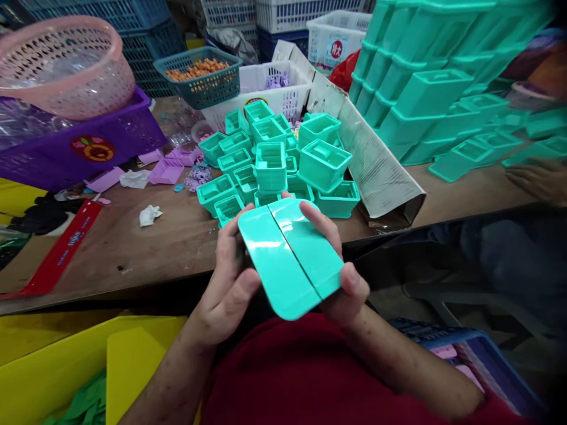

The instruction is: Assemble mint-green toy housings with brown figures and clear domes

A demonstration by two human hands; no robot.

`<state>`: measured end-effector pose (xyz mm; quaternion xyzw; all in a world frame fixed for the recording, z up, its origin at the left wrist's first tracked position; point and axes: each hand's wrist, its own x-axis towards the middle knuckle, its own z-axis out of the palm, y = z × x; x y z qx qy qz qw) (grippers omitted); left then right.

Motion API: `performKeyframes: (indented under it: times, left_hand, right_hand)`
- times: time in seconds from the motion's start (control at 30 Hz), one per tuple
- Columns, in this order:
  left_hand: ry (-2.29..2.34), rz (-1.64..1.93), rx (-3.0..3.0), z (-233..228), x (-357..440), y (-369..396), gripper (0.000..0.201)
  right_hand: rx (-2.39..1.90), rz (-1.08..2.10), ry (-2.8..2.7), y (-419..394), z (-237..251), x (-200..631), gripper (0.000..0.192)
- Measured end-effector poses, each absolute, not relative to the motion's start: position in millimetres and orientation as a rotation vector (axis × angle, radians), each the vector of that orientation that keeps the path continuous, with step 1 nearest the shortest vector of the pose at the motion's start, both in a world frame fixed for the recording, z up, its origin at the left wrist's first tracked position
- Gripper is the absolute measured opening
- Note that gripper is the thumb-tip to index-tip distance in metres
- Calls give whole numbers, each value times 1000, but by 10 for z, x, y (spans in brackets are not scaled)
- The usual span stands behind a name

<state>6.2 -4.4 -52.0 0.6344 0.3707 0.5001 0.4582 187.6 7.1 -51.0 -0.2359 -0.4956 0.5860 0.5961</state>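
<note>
Here, you hold the teal panel (290, 257) above the counter (177, 236) edge.
Your left hand (230, 283) clasps its nine-o'clock edge, your right hand (341, 271) its three-o'clock edge. It looks light, stiff and glossy, likely slippery; grip the rims, off the centre seam.

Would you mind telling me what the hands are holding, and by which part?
Both hands hold a teal plastic panel with a seam: left hand on its left long edge, right hand on its right edge.
</note>
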Motion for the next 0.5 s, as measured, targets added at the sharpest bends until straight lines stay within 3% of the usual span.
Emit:
performKeyframes:
  times: [0.17,0.3,0.4,0.5]
  left_hand:
    - [905,1243,1553,-514,-179,72,97]
    - [774,1115,1499,-565,-292,138,105]
    - [833,1147,1507,-596,-230,128,106]
    - [993,1365,1524,-646,-79,87,102]
  right_hand:
    - [-502,1486,-1145,82,-465,1832,84]
    - [-485,1544,-1255,111,-486,1848,77]
    - [-592,1403,-1265,145,-558,1867,70]
    - [-663,1312,-1274,170,-652,1885,98]
